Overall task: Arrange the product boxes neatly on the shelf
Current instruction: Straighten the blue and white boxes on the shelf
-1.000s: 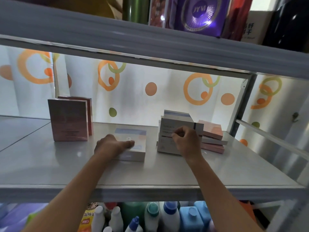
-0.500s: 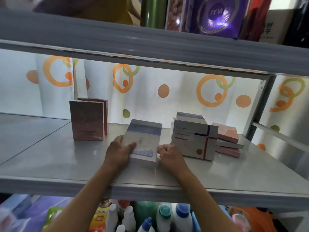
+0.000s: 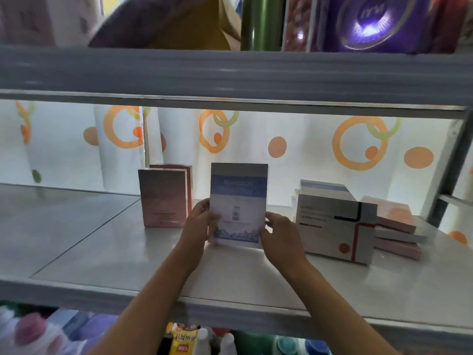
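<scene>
The left hand (image 3: 197, 224) is gripping the left edge of a blue-and-white box (image 3: 238, 203), fingers curled round behind it and thumb lying on the front face, while the right hand (image 3: 280, 235) is clamping the lower right edge in the same way. Between them the box is standing upright on the grey shelf (image 3: 107, 242), its long axis vertical and its broad printed face turned toward the camera; the blue band with lettering (too blurred to read) is sitting at the top and a blue patterned strip along the bottom. It is a flat, thin rectangular carton with a smooth, slightly glossy cardboard face.

Just to its left, two pink boxes (image 3: 163, 198) are standing upright too, one behind the other, matte and tall, near the left hand but apart from it. To the right, a wider white box with red and dark blue lines (image 3: 335, 229) is standing on its long edge, facing forward, with another pale box (image 3: 325, 188) behind it. Beyond those, a stack of flat pink and grey boxes (image 3: 396, 231) is lying on its side.

The shelf surface is smooth and faintly reflective. A white curtain with orange circles (image 3: 307, 149) is hanging behind, and bottle caps (image 3: 225, 339) are showing on the level below.
</scene>
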Demonstrator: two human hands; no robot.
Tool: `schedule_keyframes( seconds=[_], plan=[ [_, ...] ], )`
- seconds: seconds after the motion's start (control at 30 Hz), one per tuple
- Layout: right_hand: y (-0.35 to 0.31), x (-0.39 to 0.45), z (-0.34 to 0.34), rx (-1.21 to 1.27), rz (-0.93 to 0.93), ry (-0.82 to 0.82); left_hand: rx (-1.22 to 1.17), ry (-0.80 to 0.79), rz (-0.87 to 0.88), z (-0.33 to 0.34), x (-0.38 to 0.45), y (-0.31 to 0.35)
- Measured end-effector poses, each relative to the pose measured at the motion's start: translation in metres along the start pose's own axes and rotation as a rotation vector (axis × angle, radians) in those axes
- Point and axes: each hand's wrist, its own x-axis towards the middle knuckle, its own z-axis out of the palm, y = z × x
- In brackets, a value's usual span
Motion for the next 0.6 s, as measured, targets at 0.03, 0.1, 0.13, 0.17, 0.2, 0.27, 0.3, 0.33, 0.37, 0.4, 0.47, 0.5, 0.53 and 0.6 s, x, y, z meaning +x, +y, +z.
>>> schedule_keyframes(
  seconds=[0.03, 0.1, 0.13, 0.17, 0.2, 0.27, 0.3, 0.33, 0.37, 0.4, 0.47, 0.5, 0.53, 0.6],
  plan=[
    [0.000, 0.005, 0.004, 0.003, 0.007, -0.002, -0.016, 0.028, 0.008, 0.000, 0.003, -0.003],
    [0.001, 0.013, 0.012, 0.023, 0.030, -0.016, -0.049, 0.080, 0.031, -0.001, 0.006, -0.007],
    [0.002, 0.015, 0.016, 0.036, 0.041, -0.019, -0.062, 0.098, 0.045, -0.001, 0.007, -0.009],
    [0.003, 0.017, 0.020, 0.051, 0.051, -0.017, -0.069, 0.111, 0.058, -0.001, 0.009, -0.009],
    [0.005, 0.017, 0.025, 0.074, 0.061, -0.011, -0.076, 0.124, 0.063, -0.001, 0.012, -0.011],
    [0.009, 0.015, 0.037, 0.137, 0.073, -0.002, -0.102, 0.153, 0.069, -0.002, 0.015, -0.015],
    [0.010, 0.014, 0.040, 0.162, 0.069, -0.003, -0.114, 0.163, 0.077, -0.003, 0.015, -0.016],
    [0.011, 0.013, 0.041, 0.180, 0.061, -0.003, -0.117, 0.166, 0.081, -0.003, 0.017, -0.016],
    [0.013, 0.013, 0.043, 0.184, 0.053, -0.006, -0.122, 0.172, 0.082, -0.003, 0.018, -0.018],
    [0.015, 0.012, 0.045, 0.188, 0.052, -0.009, -0.128, 0.175, 0.084, -0.003, 0.018, -0.019],
    [0.017, 0.010, 0.047, 0.171, 0.050, -0.002, -0.153, 0.166, 0.091, -0.001, 0.017, -0.018],
    [0.016, 0.009, 0.046, 0.149, 0.047, 0.011, -0.161, 0.156, 0.088, 0.001, 0.016, -0.016],
    [0.016, 0.011, 0.047, 0.126, 0.042, 0.035, -0.152, 0.154, 0.085, 0.002, 0.017, -0.016],
    [0.015, 0.012, 0.051, 0.078, 0.056, 0.072, -0.111, 0.187, 0.074, 0.004, 0.021, -0.020]
  ],
)
